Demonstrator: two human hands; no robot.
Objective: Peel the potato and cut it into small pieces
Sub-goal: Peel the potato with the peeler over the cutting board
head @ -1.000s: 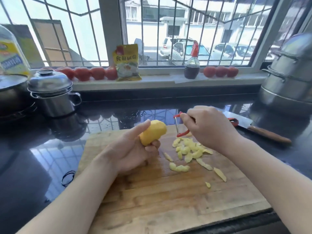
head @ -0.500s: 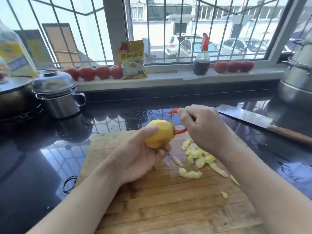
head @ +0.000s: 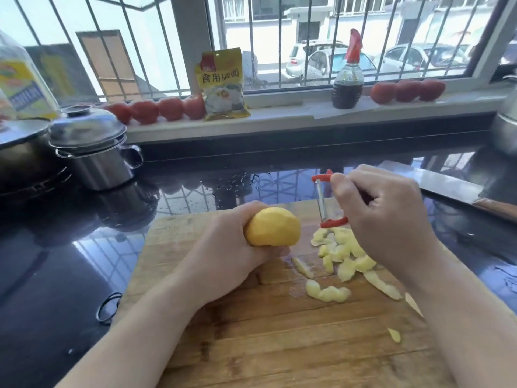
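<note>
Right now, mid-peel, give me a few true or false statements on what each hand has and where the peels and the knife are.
1. The left hand holds the potato above the cutting board. True.
2. The peeler is touching the potato. False: it is held apart, to the potato's right, in the right hand.
3. The peels lie on the board. True.
4. The knife lies on the board. False: it lies on the dark counter, behind the right hand.
5. The potato is cut into pieces. False: it is whole.
</note>
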